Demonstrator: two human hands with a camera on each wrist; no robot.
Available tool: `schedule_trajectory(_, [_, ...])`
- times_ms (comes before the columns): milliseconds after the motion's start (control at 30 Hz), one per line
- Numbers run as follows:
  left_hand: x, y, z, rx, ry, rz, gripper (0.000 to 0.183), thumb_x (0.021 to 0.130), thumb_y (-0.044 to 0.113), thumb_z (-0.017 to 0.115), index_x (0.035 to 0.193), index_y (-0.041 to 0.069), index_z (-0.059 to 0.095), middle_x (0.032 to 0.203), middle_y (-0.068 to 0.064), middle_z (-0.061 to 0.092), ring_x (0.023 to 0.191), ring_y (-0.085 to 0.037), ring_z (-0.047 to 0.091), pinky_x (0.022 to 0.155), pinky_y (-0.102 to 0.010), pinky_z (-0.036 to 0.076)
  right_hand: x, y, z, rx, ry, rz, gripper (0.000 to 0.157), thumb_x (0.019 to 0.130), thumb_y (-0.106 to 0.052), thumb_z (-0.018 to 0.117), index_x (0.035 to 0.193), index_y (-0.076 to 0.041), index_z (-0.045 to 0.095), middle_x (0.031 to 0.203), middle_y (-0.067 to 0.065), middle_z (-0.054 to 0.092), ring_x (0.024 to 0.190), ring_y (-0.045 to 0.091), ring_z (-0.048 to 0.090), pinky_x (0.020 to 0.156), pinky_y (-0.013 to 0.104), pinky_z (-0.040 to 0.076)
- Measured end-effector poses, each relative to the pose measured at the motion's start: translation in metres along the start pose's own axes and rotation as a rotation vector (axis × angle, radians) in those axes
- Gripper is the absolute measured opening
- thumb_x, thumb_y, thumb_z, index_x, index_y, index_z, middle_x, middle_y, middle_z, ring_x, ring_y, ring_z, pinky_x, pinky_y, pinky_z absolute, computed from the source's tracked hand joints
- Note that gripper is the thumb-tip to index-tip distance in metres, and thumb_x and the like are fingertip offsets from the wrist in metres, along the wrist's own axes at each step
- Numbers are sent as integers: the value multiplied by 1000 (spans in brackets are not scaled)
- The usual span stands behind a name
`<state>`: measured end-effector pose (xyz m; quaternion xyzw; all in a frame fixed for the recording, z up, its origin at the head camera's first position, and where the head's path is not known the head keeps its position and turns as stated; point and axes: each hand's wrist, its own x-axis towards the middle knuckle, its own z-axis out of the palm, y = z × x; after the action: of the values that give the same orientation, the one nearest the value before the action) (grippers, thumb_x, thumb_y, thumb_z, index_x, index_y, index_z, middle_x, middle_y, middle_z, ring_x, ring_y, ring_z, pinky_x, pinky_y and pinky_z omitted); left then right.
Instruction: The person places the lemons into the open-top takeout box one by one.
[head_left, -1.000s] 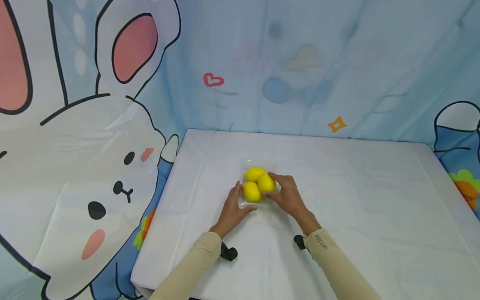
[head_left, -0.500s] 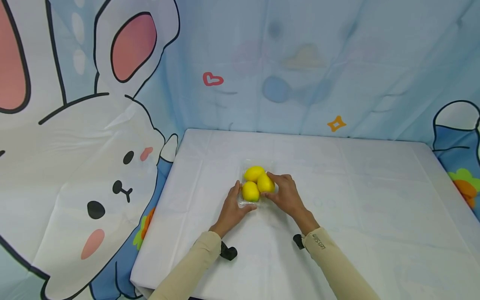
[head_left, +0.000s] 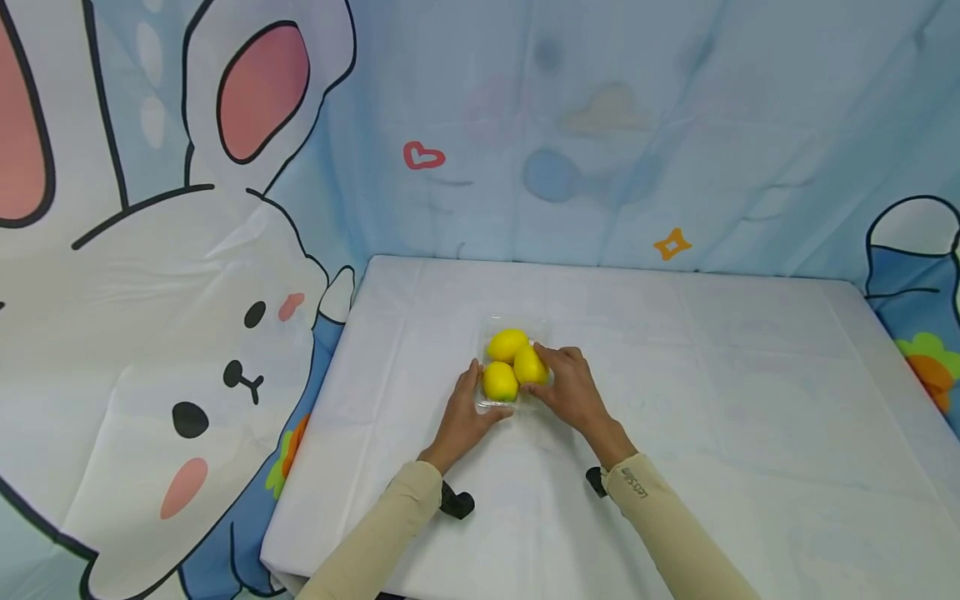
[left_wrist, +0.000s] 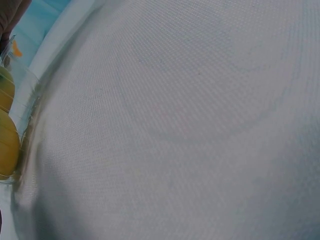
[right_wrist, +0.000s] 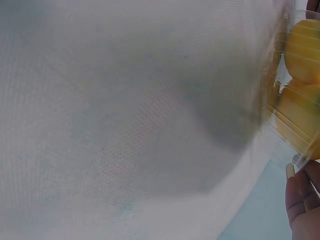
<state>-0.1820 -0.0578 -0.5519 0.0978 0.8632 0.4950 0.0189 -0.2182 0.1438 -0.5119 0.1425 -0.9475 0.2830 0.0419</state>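
Observation:
A small clear plastic container (head_left: 495,405) sits toward the left of the white table, with three yellow lemons inside. One lemon (head_left: 507,344) lies at the back, another (head_left: 500,382) at the near left. My left hand (head_left: 459,421) holds the container at its left side and near edge, fingers along the side and thumb across the front. My right hand (head_left: 573,392) has thumb and fingertips around the right-hand lemon (head_left: 530,365). The left wrist view catches part of the container with lemons (left_wrist: 7,145) at its left edge. Ridged clear walls (right_wrist: 287,122) show in the right wrist view.
A white cloth (head_left: 712,417) covers the table. Behind it hangs a light-blue printed curtain (head_left: 750,125), with a large cartoon rabbit (head_left: 187,333) on the left. Black wrist mounts (head_left: 456,502) sit below both hands.
The view has shifted very slightly. Both hands, the container and the lemons keep the same places relative to each other.

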Motion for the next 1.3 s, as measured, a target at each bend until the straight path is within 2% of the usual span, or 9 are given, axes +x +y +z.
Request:
schedule_trajectory(233, [1, 1, -1, 4, 1, -8, 98, 85, 36, 74, 156, 5, 13, 155, -12, 32, 144, -23, 32, 118, -40, 28, 1, -1, 0, -37, -16, 11, 71, 80, -26, 81, 139, -1, 50, 133, 18, 59, 123, 34, 44, 107, 51, 41])
schedule_trajectory(533, [2, 2, -1, 9, -4, -9, 99, 85, 36, 74, 156, 6, 12, 156, -12, 30, 145, -23, 29, 119, -39, 27, 2, 0, 4, -111, -29, 29, 72, 80, -28, 81, 140, -3, 51, 136, 17, 57, 127, 35, 41, 110, 52, 38])
schedule_trajectory(700, [2, 2, -1, 18, 0, -2, 98, 85, 35, 74, 156, 5, 12, 156, -13, 30, 145, -25, 30, 118, -41, 28, 2, 0, 5, -153, -21, 6, 71, 79, -29, 82, 138, -3, 52, 134, 17, 58, 126, 35, 42, 110, 51, 39])
schedule_trajectory(933, [2, 2, -1, 28, -5, -13, 99, 86, 37, 73, 156, 8, 11, 157, -11, 30, 145, -23, 30, 119, -39, 28, 2, 1, 5, -223, -22, -31, 72, 80, -32, 81, 139, -3, 51, 134, 17, 57, 125, 36, 42, 110, 51, 38])
schedule_trajectory(1300, [-1, 3, -1, 22, -12, -34, 99, 86, 37, 73, 157, 9, 10, 157, -11, 30, 145, -23, 30, 119, -40, 28, 0, 2, 9, -220, -27, -27, 74, 81, -32, 79, 141, -2, 48, 136, 18, 56, 126, 36, 41, 109, 51, 36])
